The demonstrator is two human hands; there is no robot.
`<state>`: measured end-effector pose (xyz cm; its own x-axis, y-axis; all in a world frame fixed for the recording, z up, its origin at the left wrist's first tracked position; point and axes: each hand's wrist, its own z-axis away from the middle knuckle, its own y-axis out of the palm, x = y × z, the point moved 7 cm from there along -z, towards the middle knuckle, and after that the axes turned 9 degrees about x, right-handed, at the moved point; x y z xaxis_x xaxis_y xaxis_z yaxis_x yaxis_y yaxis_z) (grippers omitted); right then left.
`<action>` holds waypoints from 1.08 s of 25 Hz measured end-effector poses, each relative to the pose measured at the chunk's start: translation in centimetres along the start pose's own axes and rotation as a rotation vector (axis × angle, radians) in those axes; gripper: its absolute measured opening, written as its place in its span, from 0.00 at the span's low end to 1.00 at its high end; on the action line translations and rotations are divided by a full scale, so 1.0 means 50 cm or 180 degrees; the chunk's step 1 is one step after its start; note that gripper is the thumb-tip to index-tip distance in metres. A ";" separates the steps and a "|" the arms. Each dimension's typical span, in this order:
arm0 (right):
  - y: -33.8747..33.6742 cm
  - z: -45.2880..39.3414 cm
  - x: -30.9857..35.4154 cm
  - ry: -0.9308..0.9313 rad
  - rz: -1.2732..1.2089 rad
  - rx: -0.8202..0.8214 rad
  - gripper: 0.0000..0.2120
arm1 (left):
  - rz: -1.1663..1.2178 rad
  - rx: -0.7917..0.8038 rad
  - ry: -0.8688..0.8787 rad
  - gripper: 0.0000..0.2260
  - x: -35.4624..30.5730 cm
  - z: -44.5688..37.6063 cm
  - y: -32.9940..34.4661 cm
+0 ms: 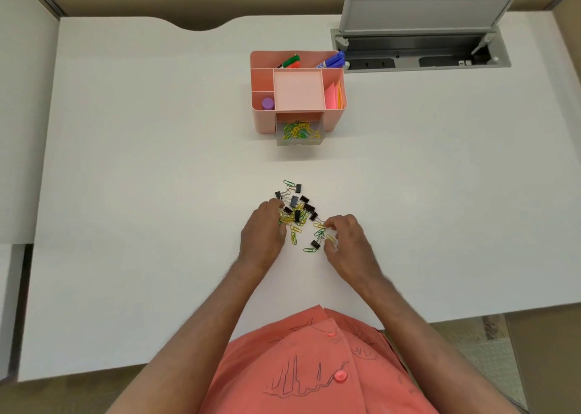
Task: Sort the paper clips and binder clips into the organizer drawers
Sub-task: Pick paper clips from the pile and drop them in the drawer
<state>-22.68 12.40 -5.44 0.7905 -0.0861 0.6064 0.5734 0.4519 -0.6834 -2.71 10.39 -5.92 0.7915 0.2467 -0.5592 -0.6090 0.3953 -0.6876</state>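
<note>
Paper clips (294,224), light, slippery wire, tangle under the left hand (263,229) fingers; right hand (344,234) fingers pinch one.

The fingers (276,207) of the left hand (264,234) curl into the heap of yellow and green wire paper clips (290,218) at mid-frame, hiding their tips and any clips beneath. Whether the right hand (344,240) pinches a clip is too small to tell. The clear plastic drawer (298,133) runs back under the pink plastic organizer (298,92), its rear hidden. The white worktop (157,193) is cut off at the right edge of the frame.
</note>
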 end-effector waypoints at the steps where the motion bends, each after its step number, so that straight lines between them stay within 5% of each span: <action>1: 0.003 0.000 0.009 -0.0108 0.0075 0.0059 0.19 | 0.0052 -0.0016 0.0009 0.17 -0.001 0.002 0.000; 7: 0.017 -0.006 0.021 -0.0339 0.0434 0.0201 0.23 | 0.0162 0.0100 0.0408 0.09 0.007 0.025 0.015; 15: -0.001 -0.026 0.003 -0.0091 0.0428 0.0191 0.11 | -0.0037 0.0364 0.0637 0.26 -0.033 0.050 0.063; 27: 0.003 -0.026 0.025 -0.0279 0.1164 0.0001 0.06 | -0.0625 0.0249 0.0403 0.05 -0.044 0.020 0.051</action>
<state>-21.34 11.18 -5.31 0.9216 0.1573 0.3547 0.2565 0.4390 -0.8611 -5.98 11.75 -5.98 0.8786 0.0475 -0.4752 -0.4343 0.4933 -0.7537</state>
